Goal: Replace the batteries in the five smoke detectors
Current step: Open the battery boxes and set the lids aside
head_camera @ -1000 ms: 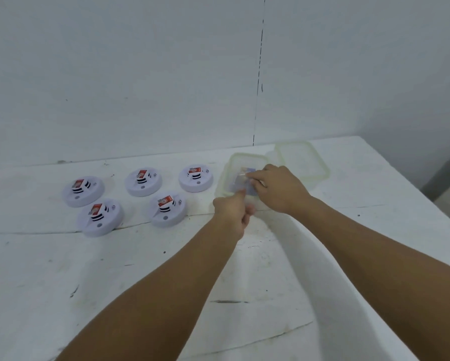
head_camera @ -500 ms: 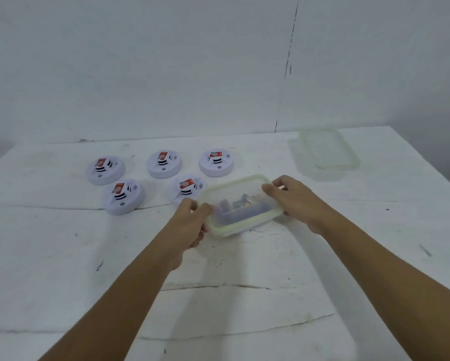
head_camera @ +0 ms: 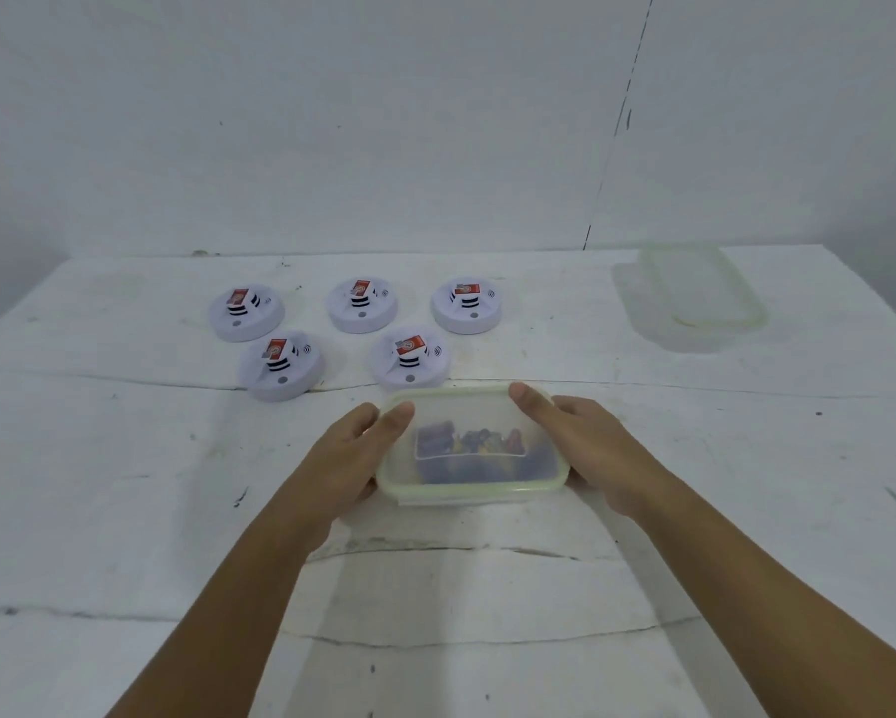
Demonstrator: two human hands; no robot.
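Crowding container [head_camera: 469,487] far edge: nearest detector [head_camera: 408,359]; lid [head_camera: 700,286] far R.

A bare, makeshift workspace: a scuffed white table [head_camera: 124,510] stands against a plain white wall [head_camera: 331,121], with nothing homely around

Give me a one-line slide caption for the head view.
Both hands hold the open battery container near five smoke detectors.
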